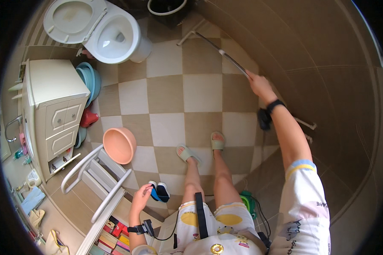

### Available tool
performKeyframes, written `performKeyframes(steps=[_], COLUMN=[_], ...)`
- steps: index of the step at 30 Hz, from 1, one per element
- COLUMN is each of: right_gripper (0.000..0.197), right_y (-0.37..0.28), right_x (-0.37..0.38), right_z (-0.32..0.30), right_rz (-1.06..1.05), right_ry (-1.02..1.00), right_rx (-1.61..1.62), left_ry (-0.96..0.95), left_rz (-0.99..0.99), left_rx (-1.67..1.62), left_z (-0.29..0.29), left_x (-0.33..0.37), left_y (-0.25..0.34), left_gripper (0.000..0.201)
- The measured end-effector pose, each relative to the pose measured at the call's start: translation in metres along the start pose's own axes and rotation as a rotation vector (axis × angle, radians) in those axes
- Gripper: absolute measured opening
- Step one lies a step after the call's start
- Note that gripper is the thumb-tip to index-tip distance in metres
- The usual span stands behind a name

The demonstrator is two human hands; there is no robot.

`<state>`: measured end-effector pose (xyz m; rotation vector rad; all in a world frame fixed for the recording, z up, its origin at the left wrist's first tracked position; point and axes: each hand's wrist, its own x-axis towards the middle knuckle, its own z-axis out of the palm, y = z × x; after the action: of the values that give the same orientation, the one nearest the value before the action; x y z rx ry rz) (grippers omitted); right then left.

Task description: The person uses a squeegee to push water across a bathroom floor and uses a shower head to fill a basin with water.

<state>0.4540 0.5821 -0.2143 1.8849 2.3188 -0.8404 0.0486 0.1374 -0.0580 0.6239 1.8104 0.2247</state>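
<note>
R hand clenched round T-headed pole, angled twd far flr. L hand near left, nearest blue-blk shoes; grip: can't tell.

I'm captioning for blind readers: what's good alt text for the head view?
A person's right hand holds a long pole with a crossbar end over a checkered tile floor; the left hand, loosely curled, seems empty. To the left are an open toilet, a white cabinet and a peach basin.
</note>
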Motion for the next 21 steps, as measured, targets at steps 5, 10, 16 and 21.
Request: performKeyframes(steps=[5,10,16,21], right_gripper=[0.038,0.042,0.042,0.042], right_y=[0.041,0.137,0.191,0.223], right_x=[-0.027,-0.255,-0.474,-0.533], right_z=[0.005,-0.017,-0.09,-0.107], right_rz=[0.136,0.157,0.681,0.679], right_ry=[-0.094,-0.157,-0.45,-0.38], right_rx=[-0.015,-0.025,-0.092,-0.159], left_ry=[0.012,0.016,-0.08,-0.098], left_rz=[-0.027,-0.058,0.028,-0.02], left_rx=[0.047,0.057,0.089,0.106], left_z=[-0.003,-0.001,0.015,0.021], left_x=[0.0,-0.002,0.015,0.011], left_y=[-0.003,0.006,0.023,0.05], left_gripper=[0.03,0.031,0.032,0.033])
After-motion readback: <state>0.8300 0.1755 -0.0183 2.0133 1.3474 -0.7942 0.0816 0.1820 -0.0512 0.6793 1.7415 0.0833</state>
